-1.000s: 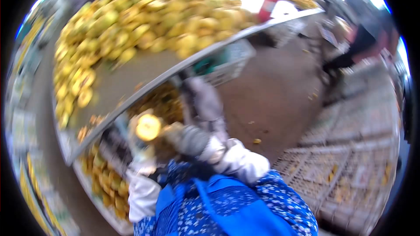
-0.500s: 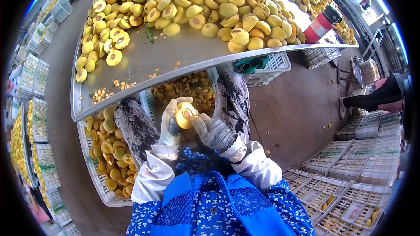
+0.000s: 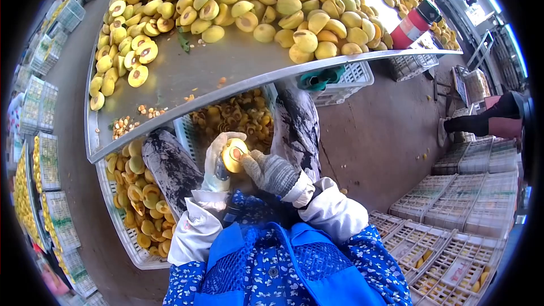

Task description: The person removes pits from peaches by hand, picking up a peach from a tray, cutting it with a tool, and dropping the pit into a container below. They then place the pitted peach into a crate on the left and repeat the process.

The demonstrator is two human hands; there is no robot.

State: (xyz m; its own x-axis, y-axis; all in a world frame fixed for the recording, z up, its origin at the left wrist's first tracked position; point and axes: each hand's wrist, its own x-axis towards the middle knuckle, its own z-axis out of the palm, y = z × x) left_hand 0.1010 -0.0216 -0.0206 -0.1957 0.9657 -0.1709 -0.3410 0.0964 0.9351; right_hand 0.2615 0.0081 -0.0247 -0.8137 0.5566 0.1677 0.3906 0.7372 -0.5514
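Observation:
In my left hand (image 3: pixel 214 161), which wears a pale glove, a yellow peach half (image 3: pixel 233 154) is gripped with its cut face and brown centre showing. My right hand (image 3: pixel 273 174), in a grey knitted glove, is closed, its thumb and fingertips touching the cut face near the centre. Whatever those fingers may hold is hidden. Both hands are above my lap, over a crate (image 3: pixel 184 134) of yellow-brown fruit pieces between my knees. To the left stands a white crate (image 3: pixel 135 254) filled with peach halves.
Ahead is a metal table (image 3: pixel 226 65) bearing a large heap of peach halves (image 3: pixel 289 5), small pit pieces (image 3: pixel 122 126) and a red bottle (image 3: pixel 415 24). Stacked crates (image 3: pixel 453 204) stand on the right. Another person's leg (image 3: pixel 476 124) shows at far right.
The view has shifted slightly. Both hands stay together around the peach half, whose cut face now turns more toward me; the right fingertips remain on it.

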